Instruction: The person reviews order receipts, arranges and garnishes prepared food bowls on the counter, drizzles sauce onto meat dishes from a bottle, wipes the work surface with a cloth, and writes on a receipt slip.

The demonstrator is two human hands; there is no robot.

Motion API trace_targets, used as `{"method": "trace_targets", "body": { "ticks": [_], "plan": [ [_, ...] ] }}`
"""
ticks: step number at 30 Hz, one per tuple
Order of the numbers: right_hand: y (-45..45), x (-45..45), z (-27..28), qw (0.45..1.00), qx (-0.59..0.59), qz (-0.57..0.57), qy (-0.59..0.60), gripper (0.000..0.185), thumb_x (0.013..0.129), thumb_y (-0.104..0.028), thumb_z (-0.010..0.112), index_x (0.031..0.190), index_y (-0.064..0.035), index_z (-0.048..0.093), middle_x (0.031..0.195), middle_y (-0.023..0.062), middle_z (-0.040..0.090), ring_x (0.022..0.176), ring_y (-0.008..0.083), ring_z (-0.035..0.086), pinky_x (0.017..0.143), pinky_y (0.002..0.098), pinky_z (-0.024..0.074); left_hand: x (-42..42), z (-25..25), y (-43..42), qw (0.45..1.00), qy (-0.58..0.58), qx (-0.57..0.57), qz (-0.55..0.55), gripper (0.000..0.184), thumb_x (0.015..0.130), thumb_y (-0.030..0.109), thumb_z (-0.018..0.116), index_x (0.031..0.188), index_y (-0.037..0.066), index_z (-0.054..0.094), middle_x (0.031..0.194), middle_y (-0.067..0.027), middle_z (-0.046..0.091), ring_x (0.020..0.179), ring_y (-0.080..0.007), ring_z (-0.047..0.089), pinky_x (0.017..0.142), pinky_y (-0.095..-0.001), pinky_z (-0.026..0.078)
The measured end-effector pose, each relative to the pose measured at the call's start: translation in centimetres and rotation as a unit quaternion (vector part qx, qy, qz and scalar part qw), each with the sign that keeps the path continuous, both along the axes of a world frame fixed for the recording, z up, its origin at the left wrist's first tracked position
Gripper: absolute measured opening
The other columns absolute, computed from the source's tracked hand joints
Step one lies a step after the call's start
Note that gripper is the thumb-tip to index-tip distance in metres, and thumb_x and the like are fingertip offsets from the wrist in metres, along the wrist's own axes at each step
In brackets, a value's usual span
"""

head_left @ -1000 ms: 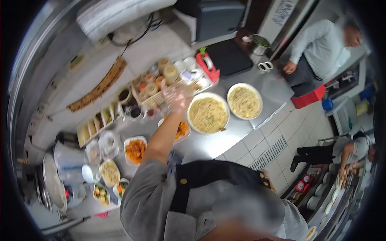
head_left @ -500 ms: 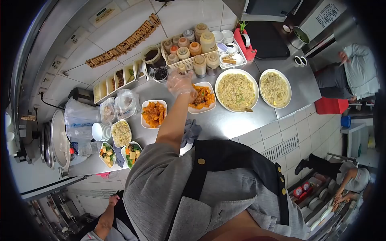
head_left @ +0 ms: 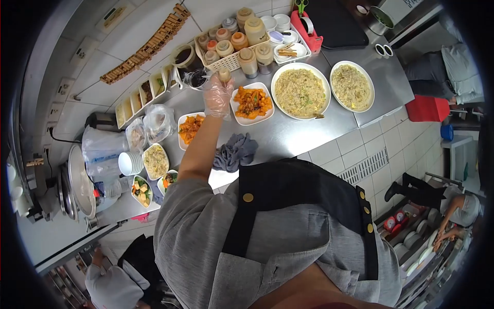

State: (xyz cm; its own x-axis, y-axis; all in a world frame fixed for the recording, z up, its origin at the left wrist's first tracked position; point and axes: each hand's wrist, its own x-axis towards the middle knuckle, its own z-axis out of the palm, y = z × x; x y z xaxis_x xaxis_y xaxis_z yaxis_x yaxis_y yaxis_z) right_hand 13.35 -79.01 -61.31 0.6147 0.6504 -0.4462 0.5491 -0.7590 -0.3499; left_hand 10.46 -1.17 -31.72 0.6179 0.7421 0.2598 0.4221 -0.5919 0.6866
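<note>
My left hand (head_left: 218,96), in a clear plastic glove, is closed around a squeeze bottle (head_left: 224,75) whose pale top shows above the fingers. The glove hides most of the bottle. Close by on its right is a square white dish of orange, sauce-coated pieces (head_left: 252,103). A second dish of the same food (head_left: 191,130) lies to the left, partly behind my forearm. Just beyond the hand are a small container of dark liquid (head_left: 197,79) and a larger tub of dark sauce (head_left: 186,58). My right hand is out of view.
A white basket of sauce bottles (head_left: 226,63) stands by the wall. Two big plates of fried rice (head_left: 301,91) (head_left: 353,86) are on the right. A crumpled grey cloth (head_left: 235,152) lies near the front edge. Stacked white bowls (head_left: 130,163) stand left. Co-workers are nearby.
My left hand and forearm have shifted left, away from the right-hand orange dish, which now shows fully. The view has tilted, and more of the grey cloth shows.
</note>
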Motion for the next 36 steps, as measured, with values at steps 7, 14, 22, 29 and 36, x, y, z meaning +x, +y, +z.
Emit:
{"method": "trace_targets", "body": {
  "ticks": [7, 14, 22, 29, 36],
  "plan": [
    [6.2, 2.7, 3.7, 0.993, -0.050, -0.108, 0.021, 0.016, 0.079, -0.024, 0.063, 0.083, -0.0084, 0.059, 0.083, 0.0156, 0.067, 0.081, 0.0337, 0.066, 0.068, 0.0429, 0.0501, -3.6, 2.2, 3.7, 0.889, 0.234, 0.253, -0.302, 0.033, 0.081, 0.027, 0.071, 0.111, 0.014, 0.063, 0.111, -0.0061, 0.063, 0.093, -0.0303, 0.065, 0.079, -0.0432, 0.050],
    [13.2, 3.4, 10.1, 0.977, -0.062, -0.198, 0.052, 0.012, 0.088, -0.011, 0.052, 0.089, -0.0046, 0.062, 0.092, 0.0179, 0.068, 0.090, 0.0330, 0.067, 0.076, 0.0413, 0.0530, -0.8, 5.3, -0.1, 0.835, 0.316, 0.348, -0.285, 0.022, 0.087, 0.024, 0.061, 0.107, 0.020, 0.068, 0.102, -0.0035, 0.068, 0.103, -0.0229, 0.064, 0.090, -0.0409, 0.042],
    [15.1, 5.4, 10.6, 0.958, -0.108, -0.235, 0.126, 0.016, 0.090, -0.015, 0.051, 0.090, -0.0048, 0.063, 0.094, 0.0185, 0.068, 0.092, 0.0321, 0.067, 0.077, 0.0406, 0.0536, -3.2, 7.3, -1.7, 0.776, 0.456, 0.305, -0.311, 0.021, 0.083, 0.024, 0.064, 0.103, 0.019, 0.070, 0.098, -0.0031, 0.068, 0.093, -0.0256, 0.067, 0.086, -0.0390, 0.044],
    [10.6, 7.1, 3.1, 0.991, -0.080, -0.088, 0.067, 0.008, 0.086, -0.011, 0.054, 0.086, -0.0059, 0.061, 0.091, 0.0170, 0.068, 0.092, 0.0341, 0.067, 0.075, 0.0425, 0.0524, -5.0, 2.9, -0.2, 0.905, 0.252, 0.192, -0.284, 0.044, 0.072, 0.017, 0.079, 0.114, 0.014, 0.068, 0.103, -0.0080, 0.067, 0.095, -0.0305, 0.066, 0.083, -0.0395, 0.051],
    [11.7, 9.4, 4.3, 0.991, -0.074, 0.106, -0.026, 0.013, 0.081, -0.010, 0.057, 0.094, -0.0104, 0.056, 0.089, 0.0169, 0.067, 0.094, 0.0385, 0.065, 0.076, 0.0464, 0.0515, -12.9, 2.6, 2.7, 0.971, 0.062, -0.128, -0.193, 0.051, 0.074, 0.015, 0.084, 0.121, 0.013, 0.066, 0.108, -0.0109, 0.065, 0.097, -0.0252, 0.063, 0.091, -0.0357, 0.050]
  ]
}}
